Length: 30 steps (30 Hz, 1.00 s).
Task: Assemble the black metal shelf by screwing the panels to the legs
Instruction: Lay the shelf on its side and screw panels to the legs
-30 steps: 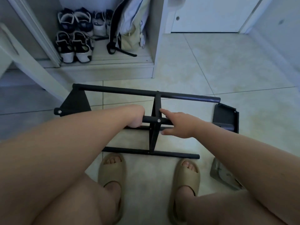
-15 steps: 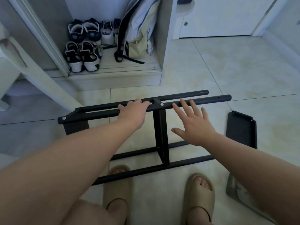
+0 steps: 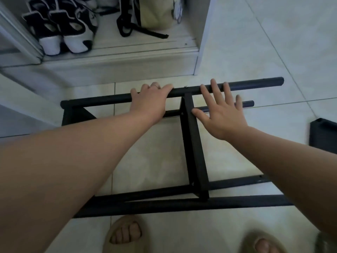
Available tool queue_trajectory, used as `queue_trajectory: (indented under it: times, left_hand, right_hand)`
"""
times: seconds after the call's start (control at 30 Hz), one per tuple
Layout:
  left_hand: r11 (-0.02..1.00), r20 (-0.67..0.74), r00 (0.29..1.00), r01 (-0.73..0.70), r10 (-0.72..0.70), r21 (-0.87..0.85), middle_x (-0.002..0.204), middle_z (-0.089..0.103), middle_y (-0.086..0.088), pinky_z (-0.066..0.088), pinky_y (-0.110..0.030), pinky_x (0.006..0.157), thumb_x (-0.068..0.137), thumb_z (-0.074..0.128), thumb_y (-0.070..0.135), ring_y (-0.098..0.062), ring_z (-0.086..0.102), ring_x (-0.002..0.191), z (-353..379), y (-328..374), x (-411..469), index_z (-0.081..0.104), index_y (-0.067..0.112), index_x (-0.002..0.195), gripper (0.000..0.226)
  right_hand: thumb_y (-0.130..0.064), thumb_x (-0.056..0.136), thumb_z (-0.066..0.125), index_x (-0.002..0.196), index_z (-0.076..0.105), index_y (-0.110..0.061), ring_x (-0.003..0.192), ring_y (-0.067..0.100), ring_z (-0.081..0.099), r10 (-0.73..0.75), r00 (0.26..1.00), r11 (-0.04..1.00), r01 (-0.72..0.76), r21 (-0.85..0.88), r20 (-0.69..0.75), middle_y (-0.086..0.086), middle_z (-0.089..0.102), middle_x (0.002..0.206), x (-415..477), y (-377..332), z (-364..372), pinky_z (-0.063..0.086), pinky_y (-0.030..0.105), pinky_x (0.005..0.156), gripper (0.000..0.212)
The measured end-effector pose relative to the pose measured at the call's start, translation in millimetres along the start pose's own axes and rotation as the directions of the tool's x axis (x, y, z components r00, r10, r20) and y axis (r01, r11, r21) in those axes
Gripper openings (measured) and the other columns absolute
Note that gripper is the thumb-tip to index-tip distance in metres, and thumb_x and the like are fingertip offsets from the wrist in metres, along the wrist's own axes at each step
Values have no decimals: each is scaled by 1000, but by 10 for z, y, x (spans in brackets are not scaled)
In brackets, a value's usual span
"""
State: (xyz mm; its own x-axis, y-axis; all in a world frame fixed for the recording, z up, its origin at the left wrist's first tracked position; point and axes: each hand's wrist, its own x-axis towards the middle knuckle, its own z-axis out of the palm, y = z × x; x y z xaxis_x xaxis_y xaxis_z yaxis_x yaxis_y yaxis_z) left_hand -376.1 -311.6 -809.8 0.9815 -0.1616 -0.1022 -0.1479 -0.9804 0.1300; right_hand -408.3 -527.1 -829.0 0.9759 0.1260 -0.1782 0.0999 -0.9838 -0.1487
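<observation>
Down on the pale tiled floor [image 3: 255, 42], the half-built black shelf frame [image 3: 155, 192] lies on its side between the person's sandalled feet and the raised ledge [image 3: 109, 64] of an open cupboard. The left hand [image 3: 151, 101] has its grip closed over the far leg [image 3: 255, 84], fingers curled across the top of the tube just left of the middle panel [image 3: 195, 152]. The right hand [image 3: 222, 114] is spread flat, fingers straight and apart; its fingertips overlap the far leg just right of that panel, though whether they touch the tube I cannot tell. The middle panel runs from the far leg back to the near leg [image 3: 237, 202], with a screw head showing at its far end. A second tube [image 3: 248, 103] ends short behind the right hand. The far leg's right end stops over bare tile, with open floor beyond it and to the right. A loose panel [image 3: 322, 136] lies well apart at the right edge of the view. On the cupboard floor stand black-and-white shoes [image 3: 60, 33] and a beige bag [image 3: 155, 13]. The sandals [image 3: 125, 232] sit just short of the near leg.
</observation>
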Motion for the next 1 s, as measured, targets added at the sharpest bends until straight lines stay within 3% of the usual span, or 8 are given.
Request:
queue_trajectory:
  times: [0.2, 0.37, 0.43, 0.5, 0.63, 0.7, 0.83, 1.0]
  left_hand:
    - [997, -61, 998, -18, 13, -75, 124, 50, -1, 31, -51, 104, 94, 49, 3, -29, 45, 114, 223, -71, 87, 50, 34, 130, 47]
    - [986, -172, 984, -76, 50, -145, 142, 44, 2, 29, -44, 110, 96, 54, 28, -26, 40, 130, 195, 89, -283, 50, 28, 138, 42]
    - [961, -73, 997, -57, 39, -271, 144, 47, 0, 35, -43, 108, 98, 54, 35, -27, 43, 131, 205, 242, -533, 49, 25, 139, 43]
    - [893, 150, 989, 68, 0, -445, 141, 52, -3, 40, -40, 105, 100, 52, 41, -25, 49, 128, 237, 382, -773, 50, 20, 139, 45]
    - [718, 495, 868, 313, 49, -621, 114, 71, -4, 50, -36, 90, 100, 51, 47, -23, 66, 102, 311, 566, -1262, 67, 16, 112, 37]
    - [668, 530, 844, 349, 80, -657, 103, 74, -9, 53, -39, 87, 100, 53, 43, -29, 70, 95, 350, 643, -1429, 70, 12, 100, 35]
    - [595, 567, 822, 429, 56, -680, 97, 75, -9, 48, -21, 60, 100, 57, 36, -27, 72, 94, 375, 766, -1544, 68, 8, 97, 31]
    - [603, 556, 829, 416, 55, -681, 103, 74, -15, 48, -16, 61, 100, 58, 31, -29, 71, 97, 372, 765, -1526, 70, 2, 97, 31]
  right_hand:
    - [-80, 89, 9, 160, -4, -40, 154, 22, -21, 21, 999, 996, -23, 85, 27, -11, -17, 168, 135, -9, 153, -5, 57, 123, 82]
    - [-78, 90, 11, 160, 0, -40, 156, 20, -14, -21, 996, 996, 13, 93, 84, -11, -11, 169, -286, 2, -23, -4, 53, 124, 81]
    - [-78, 89, 8, 160, -1, -41, 156, 19, -12, -65, 993, 995, 57, 82, 100, -12, -9, 169, -582, 33, -93, -2, 51, 125, 81]
    - [-78, 88, 7, 160, -1, -41, 157, 19, -7, -96, 987, 992, 84, 89, 130, -11, -6, 170, -878, 80, -152, 1, 49, 126, 82]
    - [-75, 90, 16, 161, 8, -37, 156, 18, 8, -128, 963, 988, 102, 120, 238, -9, 13, 169, -1501, 213, -114, 9, 45, 125, 81]
    - [-71, 90, 21, 160, 19, -34, 154, 19, 20, -137, 949, 988, 112, 103, 284, -8, 28, 165, -1768, 270, -16, 14, 44, 124, 79]
    - [-63, 97, 36, 148, 45, -31, 135, 22, 49, -118, 926, 993, 108, 46, 359, -7, 56, 143, -1964, 309, 227, 25, 43, 117, 61]
    - [-49, 98, 53, 132, 57, -29, 109, 27, 61, -173, 928, 984, 175, 23, 330, -4, 65, 115, -1945, 306, 418, 35, 41, 102, 40]
